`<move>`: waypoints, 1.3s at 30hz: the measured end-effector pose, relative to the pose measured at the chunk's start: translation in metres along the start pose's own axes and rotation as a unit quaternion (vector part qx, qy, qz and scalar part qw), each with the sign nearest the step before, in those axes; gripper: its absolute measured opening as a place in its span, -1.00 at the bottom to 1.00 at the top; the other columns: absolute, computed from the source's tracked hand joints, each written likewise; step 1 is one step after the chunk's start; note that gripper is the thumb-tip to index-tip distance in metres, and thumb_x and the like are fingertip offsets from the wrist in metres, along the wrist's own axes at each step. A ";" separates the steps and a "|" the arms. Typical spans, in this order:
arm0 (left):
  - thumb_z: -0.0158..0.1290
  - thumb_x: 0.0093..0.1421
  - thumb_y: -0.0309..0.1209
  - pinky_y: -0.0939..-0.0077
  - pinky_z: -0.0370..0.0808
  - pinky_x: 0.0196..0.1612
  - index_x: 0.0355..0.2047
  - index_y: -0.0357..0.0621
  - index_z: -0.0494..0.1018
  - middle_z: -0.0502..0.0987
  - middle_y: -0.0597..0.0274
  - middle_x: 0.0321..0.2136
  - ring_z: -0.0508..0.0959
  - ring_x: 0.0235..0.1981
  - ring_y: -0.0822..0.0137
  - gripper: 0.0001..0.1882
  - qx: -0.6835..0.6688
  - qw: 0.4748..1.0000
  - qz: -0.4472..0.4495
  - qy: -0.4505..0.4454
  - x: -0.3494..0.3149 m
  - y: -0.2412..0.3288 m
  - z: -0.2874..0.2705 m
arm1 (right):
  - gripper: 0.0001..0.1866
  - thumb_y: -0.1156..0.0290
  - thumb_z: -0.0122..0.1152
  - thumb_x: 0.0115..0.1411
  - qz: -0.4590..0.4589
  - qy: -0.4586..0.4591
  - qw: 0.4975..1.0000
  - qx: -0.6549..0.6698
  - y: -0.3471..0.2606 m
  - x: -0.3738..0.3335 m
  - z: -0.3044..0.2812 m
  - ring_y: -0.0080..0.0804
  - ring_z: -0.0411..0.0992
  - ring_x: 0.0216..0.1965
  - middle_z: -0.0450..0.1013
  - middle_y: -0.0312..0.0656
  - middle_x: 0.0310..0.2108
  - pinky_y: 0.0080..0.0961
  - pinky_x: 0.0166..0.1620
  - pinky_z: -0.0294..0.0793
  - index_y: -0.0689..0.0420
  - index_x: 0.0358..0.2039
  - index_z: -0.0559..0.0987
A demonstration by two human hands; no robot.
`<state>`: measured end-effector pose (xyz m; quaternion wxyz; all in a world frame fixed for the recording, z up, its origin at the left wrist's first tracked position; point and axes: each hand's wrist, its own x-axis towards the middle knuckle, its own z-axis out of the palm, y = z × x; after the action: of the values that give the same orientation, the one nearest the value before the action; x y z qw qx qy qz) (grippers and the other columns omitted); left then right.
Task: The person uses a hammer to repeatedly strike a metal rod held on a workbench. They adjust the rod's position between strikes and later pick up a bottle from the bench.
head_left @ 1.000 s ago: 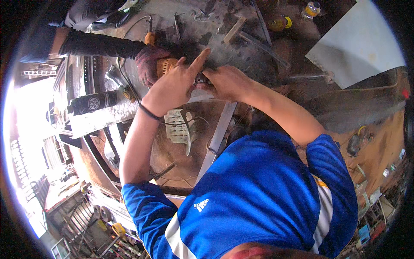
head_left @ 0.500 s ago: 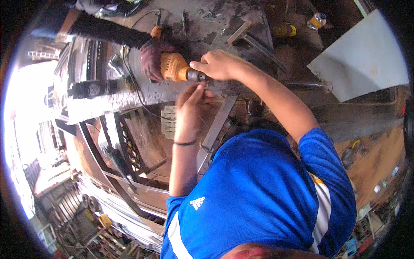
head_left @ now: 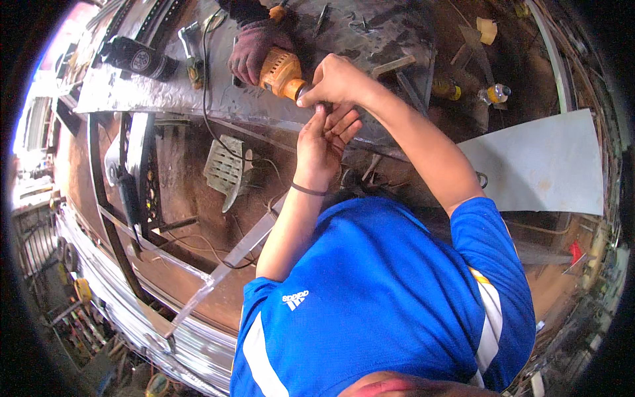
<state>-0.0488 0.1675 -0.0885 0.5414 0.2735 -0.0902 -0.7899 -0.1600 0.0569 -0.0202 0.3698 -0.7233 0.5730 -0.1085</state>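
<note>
Orange power tool (head_left: 281,73) nose is pinched by right hand (head_left: 337,81); left hand (head_left: 325,135) cupped open just below, probably on the bit. Co-worker's gloved hand (head_left: 254,49) steadies the body behind; the nose should be kept supported.

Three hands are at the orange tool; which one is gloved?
The co-worker's hand, coming from the top edge, wears a dark glove and grips the orange tool; the left hand and right hand are bare.

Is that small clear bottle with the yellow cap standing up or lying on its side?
Lying on its side. The bottle rests lengthwise on the brown ground beyond the grey sheet, cap pointing sideways.
</note>
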 end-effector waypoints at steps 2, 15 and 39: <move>-0.20 0.51 -0.12 0.06 0.63 0.04 0.12 -0.36 0.30 0.54 -0.14 0.05 0.62 -0.01 0.04 -0.51 -0.026 1.000 0.000 -0.017 -0.001 -0.002 -0.004 | -0.46 0.03 0.58 -0.17 -0.005 -0.020 1.000 -0.015 -0.005 0.001 -0.002 -0.42 0.55 -0.54 0.58 -0.10 -0.57 -0.47 -0.38 0.56 0.34 -0.51 0.68; -0.11 0.49 -0.16 0.03 0.68 -0.06 -0.03 -0.28 0.36 0.59 -0.10 -0.11 0.66 -0.19 0.11 -0.63 -0.005 0.998 0.062 0.006 0.016 -0.017 0.004 | -0.46 0.15 0.61 -0.12 0.003 -0.165 0.985 0.051 0.000 0.025 -0.018 -0.40 0.47 -0.44 0.54 -0.14 -0.48 -0.42 -0.35 0.43 0.37 -0.29 0.67; -0.04 0.46 -0.25 0.30 0.62 -0.46 -0.20 -0.40 0.45 0.61 -0.01 -0.41 0.64 -0.56 0.16 -0.65 0.173 0.969 0.102 0.143 0.004 -0.010 0.012 | -0.04 0.17 0.60 -0.16 -0.056 -0.019 0.996 -0.069 -0.013 0.004 0.004 0.09 0.57 -0.04 0.55 0.32 -0.16 -0.17 0.03 0.55 0.52 0.11 0.32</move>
<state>-0.0646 0.1657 -0.0841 0.5709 0.4624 -0.1746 -0.6555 -0.1466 0.0554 -0.0156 0.3234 -0.7799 0.5305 -0.0757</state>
